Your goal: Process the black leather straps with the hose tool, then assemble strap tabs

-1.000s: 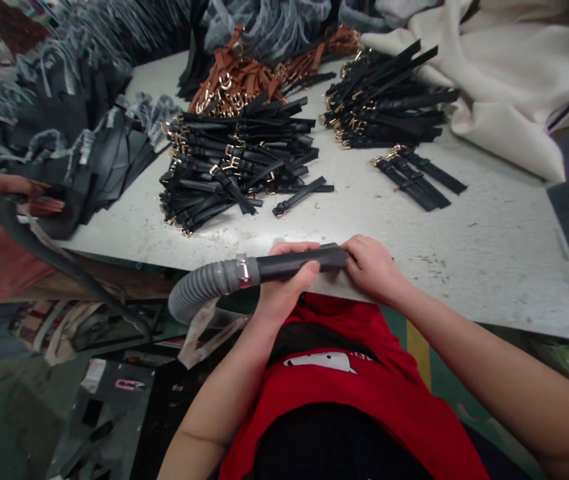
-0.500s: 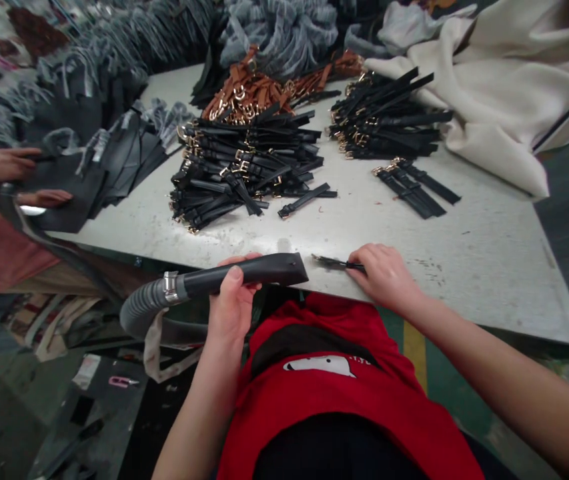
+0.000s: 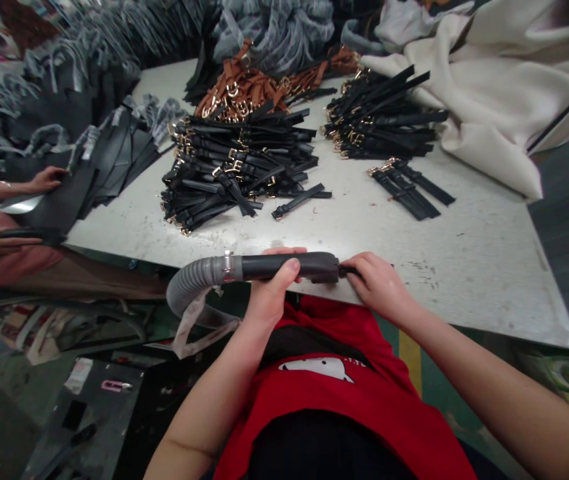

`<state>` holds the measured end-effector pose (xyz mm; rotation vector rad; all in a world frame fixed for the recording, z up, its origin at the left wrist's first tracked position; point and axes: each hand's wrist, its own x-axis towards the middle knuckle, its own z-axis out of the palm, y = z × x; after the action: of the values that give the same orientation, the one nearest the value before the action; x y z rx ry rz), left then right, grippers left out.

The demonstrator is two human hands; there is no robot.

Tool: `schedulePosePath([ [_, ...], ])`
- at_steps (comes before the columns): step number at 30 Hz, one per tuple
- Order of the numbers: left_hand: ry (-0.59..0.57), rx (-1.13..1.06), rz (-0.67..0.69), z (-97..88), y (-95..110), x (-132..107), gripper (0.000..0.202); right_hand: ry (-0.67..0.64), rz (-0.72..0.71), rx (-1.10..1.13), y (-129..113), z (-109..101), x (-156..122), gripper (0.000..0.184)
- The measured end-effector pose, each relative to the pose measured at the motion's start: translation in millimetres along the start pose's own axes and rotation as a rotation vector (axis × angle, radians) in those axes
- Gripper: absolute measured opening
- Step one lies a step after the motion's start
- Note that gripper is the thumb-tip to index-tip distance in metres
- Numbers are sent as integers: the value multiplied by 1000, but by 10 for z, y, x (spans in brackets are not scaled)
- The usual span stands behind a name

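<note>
My left hand (image 3: pixel 277 287) is wrapped round a black vacuum hose nozzle (image 3: pixel 317 265), which a metal clamp joins to a grey ribbed hose (image 3: pixel 199 277). At the table's front edge, my right hand (image 3: pixel 377 283) pinches a short black buckle strap (image 3: pixel 348 271). The strap's far end meets the nozzle's mouth and is hidden there. Beyond my hands lies a big heap of black buckle straps (image 3: pixel 244 170), with one loose strap (image 3: pixel 298 201) in front of it.
Further piles hold brown straps (image 3: pixel 244 87) and black straps (image 3: pixel 384 117); a few straps (image 3: pixel 409 190) lie separately. Cream material (image 3: pixel 494 100) covers the table's back right. At left, a co-worker's hands (image 3: pixel 47 180) are beside dark panels (image 3: pixel 124 157). A pink cutter (image 3: pixel 115 386) rests below.
My left hand has moved the nozzle right, onto the end of the strap in my right hand. The strap's buckle end is now hidden. The co-worker's hands have shifted.
</note>
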<state>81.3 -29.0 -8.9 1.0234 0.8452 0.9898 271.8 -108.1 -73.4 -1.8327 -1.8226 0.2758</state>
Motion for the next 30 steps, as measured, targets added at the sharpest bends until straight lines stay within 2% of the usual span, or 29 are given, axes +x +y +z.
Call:
schedulePosePath([
  [4,79,-14,11,-118,68,-10,24,-4,9,-9,4,13,-4,24],
  [8,39,-62,-26,-36,3,0,25,9,-15,-57,5,60,17,25],
  [10,63,-100,-55,-50,18,47,26,18,-42,-94,88,70,23,25],
  [12,123,-131,-63,-167,94,90,27,29,-49,-158,292,36,46,26],
  [14,196,-154,-39,-362,197,98,27,42,-42,-265,591,-65,119,27],
  [16,276,-180,-4,-564,282,67,28,68,-18,-397,873,-215,256,29],
  [18,337,-192,15,-716,327,19,28,99,-8,-510,1009,-348,458,31],
  [19,357,-195,17,-764,336,-4,28,111,-25,-537,997,-382,581,32],
  [21,375,-203,13,-812,337,-40,27,115,-105,-526,819,-349,865,34],
  [23,367,-217,2,-822,339,-58,27,73,-211,-455,511,-189,1179,35],
  [26,348,-234,-17,-831,367,-75,28,-36,-292,-375,54,138,1620,38],
  [28,351,-236,-18,-856,398,-96,28,-97,-306,-364,-134,308,1817,35],
  [30,361,-234,-13,-898,425,-125,29,-139,-287,-338,-211,411,1876,31],
])
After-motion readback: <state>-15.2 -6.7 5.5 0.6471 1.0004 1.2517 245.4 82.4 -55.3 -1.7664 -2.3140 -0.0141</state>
